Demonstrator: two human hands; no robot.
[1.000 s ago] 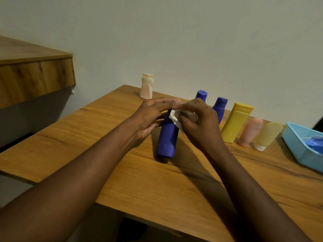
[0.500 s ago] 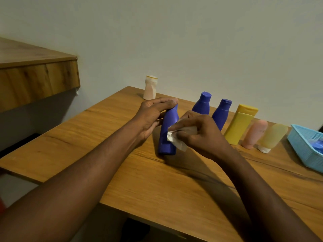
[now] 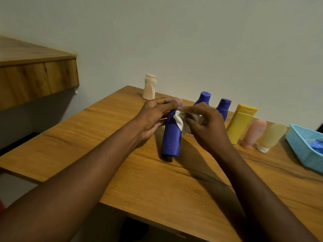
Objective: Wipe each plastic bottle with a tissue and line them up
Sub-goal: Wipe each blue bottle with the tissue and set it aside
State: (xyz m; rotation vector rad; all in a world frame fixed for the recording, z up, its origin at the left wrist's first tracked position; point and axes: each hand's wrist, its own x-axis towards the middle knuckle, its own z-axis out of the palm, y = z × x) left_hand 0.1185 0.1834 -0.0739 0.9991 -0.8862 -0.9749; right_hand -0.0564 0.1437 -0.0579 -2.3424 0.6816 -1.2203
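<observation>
Head view: blue bottle (image 3: 170,137) stood on table (image 3: 83,130), top gripped by curled left hand (image 3: 153,116); tissue (image 3: 180,121) pinched against its shoulder by right hand (image 3: 206,126) fingers. Light, smooth plastic — likely slippery, tippy; best held at neck.

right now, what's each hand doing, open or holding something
Left hand: closed, gripping the top of the front blue bottle.
Right hand: closed, pinching the tissue against that bottle.

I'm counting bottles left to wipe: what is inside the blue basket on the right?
Inside the blue basket, part of one blue plastic item shows, likely a bottle. The basket's wall and the picture's edge hide the rest, so no count is possible.
</observation>
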